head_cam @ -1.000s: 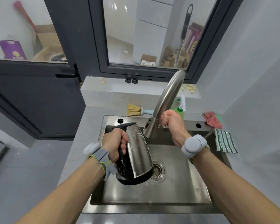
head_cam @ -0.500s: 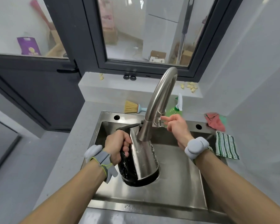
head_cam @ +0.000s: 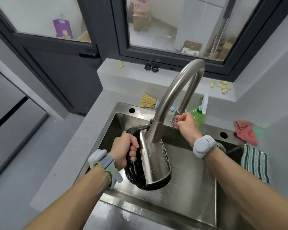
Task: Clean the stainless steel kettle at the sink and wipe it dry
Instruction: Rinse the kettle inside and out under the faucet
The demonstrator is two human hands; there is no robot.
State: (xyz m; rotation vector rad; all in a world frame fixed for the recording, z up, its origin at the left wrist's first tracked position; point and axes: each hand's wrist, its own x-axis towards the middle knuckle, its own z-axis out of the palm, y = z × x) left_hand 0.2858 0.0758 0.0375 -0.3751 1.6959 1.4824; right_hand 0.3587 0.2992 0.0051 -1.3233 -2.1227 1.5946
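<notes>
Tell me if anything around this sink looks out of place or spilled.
Pale, clove-like bits lie scattered loose on the window ledge, with a few more further left. A pink cloth sits crumpled at the sink's back corner. Otherwise nothing stands out: water splashing off the kettle lands in the sink.

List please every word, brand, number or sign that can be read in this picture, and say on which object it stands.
No text can be read.
Purple bag behind the door glass: carries a print, too blurred to read.
Cardboard box behind the window: dark marks, too small to read.
Green spray bottle behind the faucet: no label shows.
Kettle, held by the left hand: small marks along the steel body, too fine to read.
</notes>
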